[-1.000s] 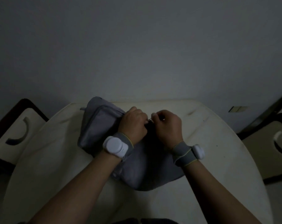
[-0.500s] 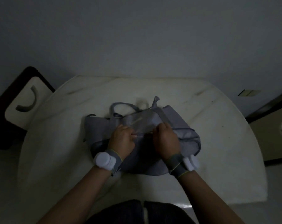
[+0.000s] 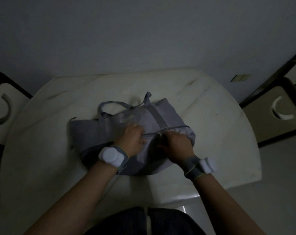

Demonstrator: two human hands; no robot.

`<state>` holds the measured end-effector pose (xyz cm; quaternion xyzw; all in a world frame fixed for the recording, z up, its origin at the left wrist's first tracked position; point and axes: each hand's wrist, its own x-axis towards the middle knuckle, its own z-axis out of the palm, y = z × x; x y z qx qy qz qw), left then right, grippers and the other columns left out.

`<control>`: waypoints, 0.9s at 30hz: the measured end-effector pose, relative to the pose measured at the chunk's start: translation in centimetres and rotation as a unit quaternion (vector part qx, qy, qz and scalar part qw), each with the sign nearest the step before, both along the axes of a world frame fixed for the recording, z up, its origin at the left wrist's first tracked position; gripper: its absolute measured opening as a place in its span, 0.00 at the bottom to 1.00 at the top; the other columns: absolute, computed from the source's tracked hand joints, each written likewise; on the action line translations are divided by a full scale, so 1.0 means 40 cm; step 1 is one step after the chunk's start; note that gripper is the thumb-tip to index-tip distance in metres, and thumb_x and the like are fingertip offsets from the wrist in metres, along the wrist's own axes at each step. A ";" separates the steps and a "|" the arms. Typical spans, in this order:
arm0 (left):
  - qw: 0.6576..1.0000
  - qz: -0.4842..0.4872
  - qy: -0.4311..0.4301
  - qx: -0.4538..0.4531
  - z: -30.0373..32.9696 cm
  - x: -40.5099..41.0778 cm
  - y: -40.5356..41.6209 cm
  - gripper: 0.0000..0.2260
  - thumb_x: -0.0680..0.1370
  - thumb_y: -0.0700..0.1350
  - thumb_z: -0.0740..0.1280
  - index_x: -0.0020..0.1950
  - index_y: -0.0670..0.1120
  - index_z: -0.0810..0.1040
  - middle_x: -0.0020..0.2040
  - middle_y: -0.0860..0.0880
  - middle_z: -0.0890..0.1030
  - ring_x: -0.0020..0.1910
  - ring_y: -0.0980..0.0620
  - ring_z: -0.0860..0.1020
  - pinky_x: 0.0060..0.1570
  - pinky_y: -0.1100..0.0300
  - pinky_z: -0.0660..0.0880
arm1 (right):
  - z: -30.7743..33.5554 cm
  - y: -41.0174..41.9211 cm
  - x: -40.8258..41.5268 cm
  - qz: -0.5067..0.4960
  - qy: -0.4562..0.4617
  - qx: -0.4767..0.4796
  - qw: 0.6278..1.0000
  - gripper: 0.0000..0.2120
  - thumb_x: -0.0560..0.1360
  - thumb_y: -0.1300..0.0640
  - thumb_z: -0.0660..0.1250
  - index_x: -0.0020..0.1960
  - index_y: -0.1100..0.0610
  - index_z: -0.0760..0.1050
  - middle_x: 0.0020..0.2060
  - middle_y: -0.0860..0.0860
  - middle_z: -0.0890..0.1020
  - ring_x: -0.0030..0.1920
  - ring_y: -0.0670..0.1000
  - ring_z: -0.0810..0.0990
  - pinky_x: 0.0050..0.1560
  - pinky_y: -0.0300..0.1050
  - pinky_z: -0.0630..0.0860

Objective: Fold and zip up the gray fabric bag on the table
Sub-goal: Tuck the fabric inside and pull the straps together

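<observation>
The gray fabric bag [image 3: 109,131] lies flat on the white table [image 3: 220,133], its strap handles [image 3: 113,106] pointing to the far side. A zipper line runs across the bag's right half, and its small pull [image 3: 160,134] hangs between my two hands. My left hand [image 3: 132,138] rests on the bag just left of the pull, fingers curled into the fabric. Just right of the pull, my right hand [image 3: 177,144] grips the fabric, with its fingertips tucked into a dark opening below the zipper. Both wrists wear gray bands with white pucks.
A cream chair seat [image 3: 2,112] stands at the table's left edge and another chair [image 3: 276,112] at the right. A gray wall rises behind the table. My dark-trousered legs [image 3: 143,221] show below the table's near edge.
The bag went from bunched up under my hands to lying spread flat with its handles out. My hands have moved slightly apart, and the zipper pull now shows between them.
</observation>
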<state>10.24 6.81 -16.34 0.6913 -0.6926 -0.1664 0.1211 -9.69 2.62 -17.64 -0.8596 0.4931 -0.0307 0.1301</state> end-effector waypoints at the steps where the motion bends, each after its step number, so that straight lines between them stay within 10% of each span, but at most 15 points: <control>1: 0.999 -0.019 -0.019 0.019 -0.001 -0.029 -0.008 0.08 0.73 0.44 0.68 0.46 0.41 0.75 0.50 0.39 0.76 0.51 0.39 0.74 0.48 0.53 0.69 | -0.009 0.005 -0.008 0.006 0.003 0.012 1.000 0.17 0.73 0.42 0.66 0.57 0.51 0.76 0.52 0.53 0.82 0.49 0.57 0.80 0.49 0.50 0.77; 10: 0.998 0.013 -0.058 -0.014 0.015 -0.024 -0.007 0.04 0.66 0.38 0.70 0.36 0.39 0.78 0.39 0.37 0.80 0.40 0.35 0.78 0.36 0.54 0.72 | -0.034 -0.086 -0.234 -0.143 0.037 0.148 0.978 0.26 0.65 0.27 0.66 0.49 0.48 0.81 0.46 0.48 0.85 0.45 0.52 0.82 0.48 0.51 0.79; 18: 0.997 0.020 -0.080 0.000 0.008 0.001 -0.041 0.07 0.69 0.42 0.69 0.33 0.44 0.73 0.39 0.39 0.77 0.40 0.37 0.76 0.39 0.52 0.73 | -0.066 -0.001 -0.136 -0.278 -0.221 0.149 0.923 0.24 0.67 0.43 0.76 0.56 0.56 0.76 0.47 0.50 0.81 0.47 0.53 0.79 0.47 0.44 0.74; 27: 0.995 -0.024 -0.095 0.016 -0.028 -0.079 -0.037 0.05 0.71 0.39 0.68 0.40 0.39 0.74 0.42 0.37 0.77 0.44 0.37 0.75 0.42 0.51 0.70 | -0.086 -0.031 -0.203 -0.191 -0.295 0.177 0.919 0.14 0.67 0.59 0.75 0.35 0.56 0.69 0.31 0.50 0.78 0.34 0.51 0.76 0.38 0.49 0.74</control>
